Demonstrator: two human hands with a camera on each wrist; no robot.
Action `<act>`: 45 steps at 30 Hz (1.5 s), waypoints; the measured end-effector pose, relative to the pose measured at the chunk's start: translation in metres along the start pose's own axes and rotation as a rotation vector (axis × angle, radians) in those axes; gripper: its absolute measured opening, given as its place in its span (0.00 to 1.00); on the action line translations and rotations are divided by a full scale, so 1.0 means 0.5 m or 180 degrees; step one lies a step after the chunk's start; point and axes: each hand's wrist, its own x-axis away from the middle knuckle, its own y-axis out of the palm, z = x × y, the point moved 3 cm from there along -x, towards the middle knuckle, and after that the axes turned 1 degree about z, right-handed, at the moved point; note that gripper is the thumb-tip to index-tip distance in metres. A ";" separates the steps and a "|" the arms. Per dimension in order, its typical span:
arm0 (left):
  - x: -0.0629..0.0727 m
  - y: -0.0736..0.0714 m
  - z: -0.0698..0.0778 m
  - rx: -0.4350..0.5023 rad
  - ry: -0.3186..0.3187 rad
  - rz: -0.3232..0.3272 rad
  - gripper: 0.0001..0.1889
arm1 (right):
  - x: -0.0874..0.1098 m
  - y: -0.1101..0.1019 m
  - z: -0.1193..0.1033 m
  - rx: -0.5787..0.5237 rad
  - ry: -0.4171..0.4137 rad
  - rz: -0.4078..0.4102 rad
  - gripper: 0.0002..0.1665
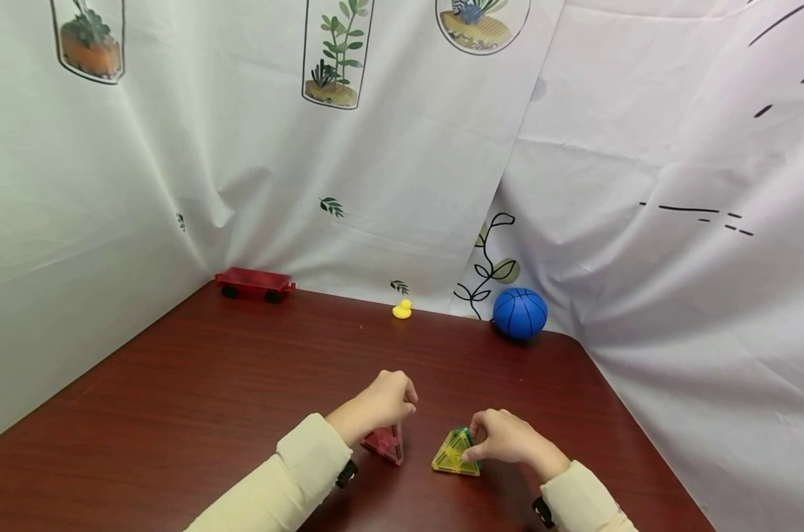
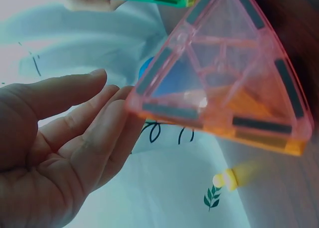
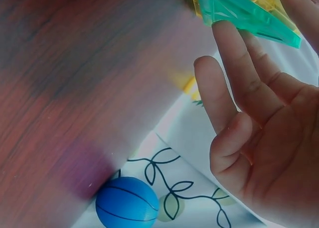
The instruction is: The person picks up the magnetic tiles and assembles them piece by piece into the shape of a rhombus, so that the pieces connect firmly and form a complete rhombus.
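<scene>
Close to the table's front stands a pyramid of translucent magnetic tiles, with a pink triangle tile (image 1: 387,445) and, in the left wrist view, an orange tile (image 2: 244,104) behind it. My left hand (image 1: 385,399) is beside it, fingers loosely extended and thumb apart; the fingertips reach one corner, though contact is hard to tell. To the right, my right hand (image 1: 508,441) pinches a second tile pyramid. Its thumb lies on the yellow triangle tile (image 1: 452,454), while fingers touch the green tile (image 3: 246,19) on the far side.
At the back left of the brown table (image 1: 242,384) is a red toy wagon base (image 1: 254,282) with black wheels. A yellow rubber duck (image 1: 403,309) sits at the back middle. The blue ball (image 1: 520,313) lies at the back right. White printed cloth (image 1: 402,162) hangs behind and alongside.
</scene>
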 end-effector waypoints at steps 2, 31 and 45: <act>0.000 -0.004 -0.009 0.0062 -0.0061 0.0024 0.02 | -0.001 0.001 -0.001 0.0023 -0.0003 0.0010 0.20; 0.038 0.003 -0.073 -0.0098 -0.0363 -0.0146 0.15 | -0.006 0.005 0.000 0.0065 0.0137 -0.0008 0.22; 0.031 0.010 -0.072 -0.0104 -0.0258 -0.0196 0.15 | -0.014 0.006 0.000 0.0117 0.0102 0.0023 0.24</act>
